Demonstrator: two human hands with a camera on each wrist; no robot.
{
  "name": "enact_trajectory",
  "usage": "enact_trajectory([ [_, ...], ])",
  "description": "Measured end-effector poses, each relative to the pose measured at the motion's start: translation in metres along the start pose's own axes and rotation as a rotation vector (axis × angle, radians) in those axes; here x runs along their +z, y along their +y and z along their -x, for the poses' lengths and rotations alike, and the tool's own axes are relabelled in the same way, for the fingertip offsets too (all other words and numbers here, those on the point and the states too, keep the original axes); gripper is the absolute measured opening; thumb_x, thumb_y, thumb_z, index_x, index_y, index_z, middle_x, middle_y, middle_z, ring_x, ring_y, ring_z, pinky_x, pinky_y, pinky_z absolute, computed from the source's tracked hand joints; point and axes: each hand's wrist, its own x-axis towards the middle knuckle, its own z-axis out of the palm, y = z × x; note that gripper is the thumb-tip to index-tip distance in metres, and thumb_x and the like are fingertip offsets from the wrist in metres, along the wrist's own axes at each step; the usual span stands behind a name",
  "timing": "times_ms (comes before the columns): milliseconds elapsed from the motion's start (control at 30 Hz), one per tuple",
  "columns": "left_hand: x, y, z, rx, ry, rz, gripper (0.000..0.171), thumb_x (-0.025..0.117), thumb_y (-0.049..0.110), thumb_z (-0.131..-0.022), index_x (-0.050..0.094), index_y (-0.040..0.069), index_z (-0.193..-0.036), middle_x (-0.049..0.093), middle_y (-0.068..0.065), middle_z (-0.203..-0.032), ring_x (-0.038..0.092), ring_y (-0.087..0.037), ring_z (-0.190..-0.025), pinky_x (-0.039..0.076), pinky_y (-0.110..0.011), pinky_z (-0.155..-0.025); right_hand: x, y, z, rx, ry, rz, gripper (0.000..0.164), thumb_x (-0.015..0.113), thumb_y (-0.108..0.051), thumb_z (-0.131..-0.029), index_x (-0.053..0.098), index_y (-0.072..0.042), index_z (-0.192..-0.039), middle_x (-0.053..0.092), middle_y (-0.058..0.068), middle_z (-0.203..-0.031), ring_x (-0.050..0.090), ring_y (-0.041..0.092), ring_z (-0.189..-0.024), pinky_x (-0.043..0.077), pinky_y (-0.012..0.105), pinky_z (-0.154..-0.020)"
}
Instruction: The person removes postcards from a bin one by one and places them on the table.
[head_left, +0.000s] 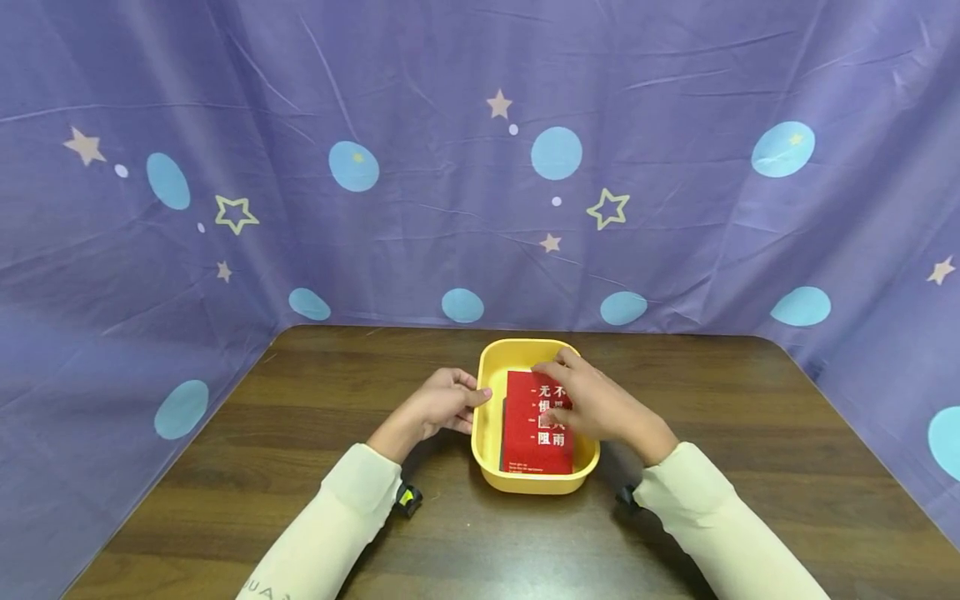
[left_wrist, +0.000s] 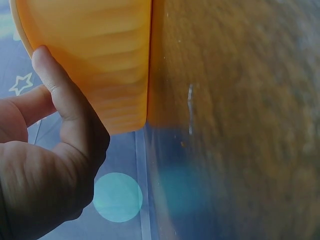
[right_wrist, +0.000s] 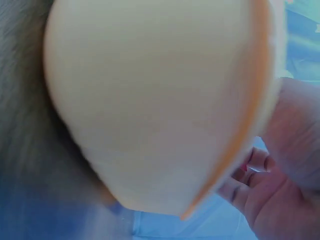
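Note:
A yellow plastic bin [head_left: 536,483] with rounded corners stands on the table. Its left rim is pinched by my left hand [head_left: 442,402], thumb over the edge and fingers along the outside wall; the left wrist view shows this hand [left_wrist: 65,135] against the bin's side [left_wrist: 110,65]. Inside the bin lies a red book [head_left: 525,425] with white Chinese characters, a dark edge showing along its left side. Over the book's right part is my right hand [head_left: 600,404], its thumb and fingers spread apart above the cover. In the right wrist view the bin wall [right_wrist: 150,100] partly hides this hand [right_wrist: 280,190].
The brown wooden table [head_left: 315,483] extends around the bin on all sides. A purple curtain [head_left: 420,233] with stars and blue dots hangs behind the table and along both sides. Each wrist carries a small black device below its pale sleeve [head_left: 330,517].

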Motion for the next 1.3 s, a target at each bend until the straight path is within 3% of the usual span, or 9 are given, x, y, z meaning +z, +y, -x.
enact_trajectory([
  [167,0.000,0.000,0.000,0.003,0.001,0.000,0.029,0.066,0.011,-0.093,0.044,-0.002,-0.108,0.059,-0.014,-0.081,0.058,-0.017,-0.057,0.059,-0.030,-0.051,-0.012,-0.004,0.000,-0.020,0.064,-0.123,0.033,0.066,0.004,-0.086,0.055,-0.003,-0.117,0.055,0.005,-0.106,0.054,0.016,-0.092,0.054,0.031,-0.081],
  [333,0.000,-0.001,0.000,0.007,-0.005,-0.002,0.030,0.066,0.012,-0.093,0.044,-0.002,-0.108,0.058,-0.012,-0.078,0.058,-0.016,-0.056,0.058,-0.030,-0.051,-0.023,-0.007,0.003,0.008,0.090,-0.209,0.028,0.056,0.009,-0.089,0.051,-0.004,-0.114,0.059,0.005,-0.101,0.055,0.017,-0.088,0.054,0.032,-0.076],
  [700,0.001,-0.002,-0.002,0.001,-0.001,-0.021,0.031,0.067,0.013,-0.093,0.045,-0.002,-0.109,0.060,-0.016,-0.082,0.059,-0.017,-0.057,0.058,-0.030,-0.050,-0.046,0.000,0.008,0.023,0.247,-0.214,0.023,0.053,0.005,-0.093,0.052,-0.004,-0.114,0.057,0.004,-0.104,0.054,0.016,-0.089,0.054,0.032,-0.074],
  [933,0.000,0.003,0.002,0.002,0.001,-0.026,0.029,0.066,0.011,-0.093,0.045,-0.003,-0.109,0.060,-0.017,-0.083,0.059,-0.017,-0.057,0.059,-0.031,-0.051,-0.059,0.014,0.009,-0.007,0.420,-0.183,0.023,0.050,0.010,-0.091,0.052,0.003,-0.113,0.059,0.010,-0.102,0.055,0.020,-0.085,0.050,0.034,-0.069],
  [1133,-0.001,0.002,0.001,0.001,0.012,-0.033,0.031,0.068,0.013,-0.093,0.046,-0.002,-0.109,0.060,-0.016,-0.082,0.059,-0.018,-0.057,0.059,-0.031,-0.050,-0.074,0.034,0.019,0.071,0.518,-0.143,0.025,0.048,0.010,-0.090,0.051,0.004,-0.114,0.059,0.013,-0.098,0.053,0.021,-0.083,0.046,0.035,-0.066],
  [1300,0.000,0.001,0.000,0.004,0.015,-0.042,0.030,0.066,0.013,-0.094,0.046,-0.002,-0.110,0.058,-0.014,-0.080,0.057,-0.017,-0.055,0.059,-0.032,-0.050,-0.083,0.054,0.032,0.177,0.511,-0.118,0.024,0.045,0.009,-0.092,0.050,0.006,-0.115,0.056,0.018,-0.099,0.051,0.026,-0.086,0.043,0.038,-0.070],
])
